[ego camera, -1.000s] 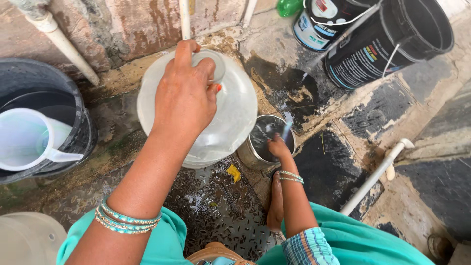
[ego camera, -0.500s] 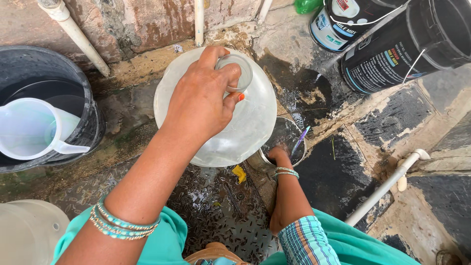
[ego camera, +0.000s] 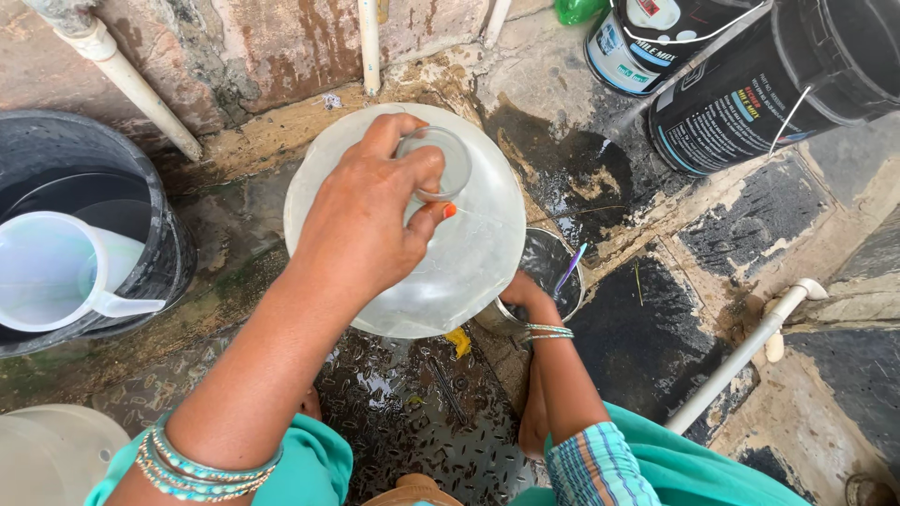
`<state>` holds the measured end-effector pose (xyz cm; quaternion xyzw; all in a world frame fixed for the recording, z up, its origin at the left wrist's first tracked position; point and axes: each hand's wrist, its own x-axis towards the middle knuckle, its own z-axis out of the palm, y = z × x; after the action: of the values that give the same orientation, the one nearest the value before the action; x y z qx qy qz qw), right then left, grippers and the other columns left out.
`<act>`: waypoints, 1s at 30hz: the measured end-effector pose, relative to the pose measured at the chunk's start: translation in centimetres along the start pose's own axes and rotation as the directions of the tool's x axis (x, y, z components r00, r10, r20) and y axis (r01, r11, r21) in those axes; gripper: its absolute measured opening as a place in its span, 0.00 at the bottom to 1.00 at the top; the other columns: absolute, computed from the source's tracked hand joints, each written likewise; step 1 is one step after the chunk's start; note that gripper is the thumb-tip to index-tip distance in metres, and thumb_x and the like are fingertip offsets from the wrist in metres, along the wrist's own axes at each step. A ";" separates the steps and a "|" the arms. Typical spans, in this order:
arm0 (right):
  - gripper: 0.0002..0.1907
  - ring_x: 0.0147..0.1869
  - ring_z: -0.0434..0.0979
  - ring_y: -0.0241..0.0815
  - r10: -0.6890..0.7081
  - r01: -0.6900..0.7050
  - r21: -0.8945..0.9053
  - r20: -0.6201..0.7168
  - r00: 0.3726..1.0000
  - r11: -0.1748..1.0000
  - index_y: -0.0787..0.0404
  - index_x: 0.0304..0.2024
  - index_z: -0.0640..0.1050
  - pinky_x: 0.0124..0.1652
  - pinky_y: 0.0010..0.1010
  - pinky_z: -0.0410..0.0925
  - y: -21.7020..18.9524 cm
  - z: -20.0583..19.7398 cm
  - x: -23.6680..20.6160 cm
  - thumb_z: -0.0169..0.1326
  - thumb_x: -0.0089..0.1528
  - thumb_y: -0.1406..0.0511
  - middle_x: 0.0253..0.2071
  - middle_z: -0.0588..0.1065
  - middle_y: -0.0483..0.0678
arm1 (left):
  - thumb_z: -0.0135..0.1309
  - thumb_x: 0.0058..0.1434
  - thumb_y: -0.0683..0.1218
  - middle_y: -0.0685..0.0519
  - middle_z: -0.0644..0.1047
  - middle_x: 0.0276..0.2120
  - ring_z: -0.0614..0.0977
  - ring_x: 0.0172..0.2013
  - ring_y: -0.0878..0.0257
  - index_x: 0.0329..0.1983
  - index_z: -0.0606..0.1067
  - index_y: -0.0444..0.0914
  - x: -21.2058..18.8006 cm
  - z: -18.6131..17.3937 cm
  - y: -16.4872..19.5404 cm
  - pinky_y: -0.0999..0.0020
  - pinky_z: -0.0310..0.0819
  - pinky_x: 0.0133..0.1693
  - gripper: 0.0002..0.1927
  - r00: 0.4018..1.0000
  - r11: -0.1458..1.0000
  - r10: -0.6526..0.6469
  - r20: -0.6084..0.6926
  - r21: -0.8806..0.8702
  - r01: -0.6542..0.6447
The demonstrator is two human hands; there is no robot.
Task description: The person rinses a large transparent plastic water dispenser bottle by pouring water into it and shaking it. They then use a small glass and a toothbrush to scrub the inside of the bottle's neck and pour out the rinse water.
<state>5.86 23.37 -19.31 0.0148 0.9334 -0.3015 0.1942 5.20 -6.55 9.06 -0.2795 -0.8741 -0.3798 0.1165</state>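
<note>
Nearest, the left hand (ego camera: 361, 220) grasps the neck of the jug (ego camera: 469, 253), fingers wrapped round its mouth. Right hand (ego camera: 523, 292) touches the steel cup (ego camera: 553, 272); jug hides its fingers, grip indeterminate. Beyond, wall pipes and black buckets (ego camera: 769, 84) crowd the wet floor (ego camera: 581, 178).
</note>
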 end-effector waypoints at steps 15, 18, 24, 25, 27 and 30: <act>0.24 0.56 0.76 0.61 0.040 0.086 0.235 -0.485 0.874 0.968 0.61 0.53 0.82 0.57 0.48 0.71 3.0 -6.1 -0.6 0.42 0.58 0.72 0.60 0.80 0.53 | 0.67 0.50 0.40 0.44 0.72 0.55 0.79 0.49 0.43 0.33 0.73 0.38 -0.2 -0.3 -0.7 0.48 0.74 0.45 0.13 0.999 1.000 -0.006 -0.038 -0.007 0.005; 0.20 0.56 0.67 0.71 0.171 0.044 0.476 -0.400 0.900 0.879 0.61 0.56 0.80 0.58 0.56 0.65 2.0 -7.5 -2.8 0.49 0.64 0.62 0.64 0.78 0.54 | 0.66 0.51 0.41 0.45 0.72 0.55 0.79 0.49 0.43 0.33 0.73 0.38 -0.2 -0.3 -0.8 0.48 0.74 0.45 0.12 0.999 0.999 -0.033 -0.021 -0.010 0.033; 0.53 0.75 0.52 0.58 0.328 -0.315 -0.089 0.249 0.911 0.945 0.56 0.71 0.58 0.66 0.47 0.50 -0.2 -1.1 -6.5 0.75 0.52 0.53 0.71 0.57 0.57 | 0.67 0.51 0.41 0.44 0.72 0.56 0.80 0.48 0.43 0.31 0.72 0.38 0.1 -0.4 -1.8 0.48 0.74 0.45 0.13 0.999 0.999 -0.032 -0.041 0.003 0.032; 0.44 0.71 0.60 0.59 0.318 -0.290 -0.170 0.165 0.934 0.942 0.59 0.66 0.64 0.64 0.47 0.56 -0.1 0.1 -6.7 0.70 0.54 0.54 0.66 0.64 0.59 | 0.67 0.51 0.40 0.44 0.71 0.56 0.80 0.48 0.43 0.31 0.72 0.38 0.1 -0.5 -2.0 0.48 0.74 0.46 0.12 0.998 0.999 -0.031 -0.047 0.006 0.032; 0.28 0.62 0.77 0.57 0.281 -0.264 -0.340 0.002 0.960 0.903 0.61 0.58 0.77 0.60 0.45 0.69 0.3 2.0 -6.3 0.61 0.57 0.57 0.55 0.78 0.60 | 0.67 0.52 0.41 0.44 0.71 0.56 0.80 0.48 0.44 0.32 0.72 0.38 0.1 -0.5 -2.4 0.49 0.74 0.46 0.13 0.997 0.999 -0.044 -0.057 -0.012 0.043; 0.29 0.57 0.78 0.58 0.276 -0.191 -0.415 0.153 0.949 0.889 0.68 0.50 0.78 0.57 0.42 0.69 1.2 1.8 -5.4 0.62 0.60 0.51 0.51 0.78 0.62 | 0.67 0.52 0.41 0.45 0.71 0.56 0.81 0.47 0.46 0.33 0.73 0.38 0.2 -0.2 -2.5 0.51 0.75 0.48 0.12 0.995 0.995 -0.086 -0.049 -0.053 0.083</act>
<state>11.64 23.81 -19.29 0.0563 0.9406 -0.0810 0.3247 3.58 -8.01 7.80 -0.2353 -0.8720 -0.4134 0.1155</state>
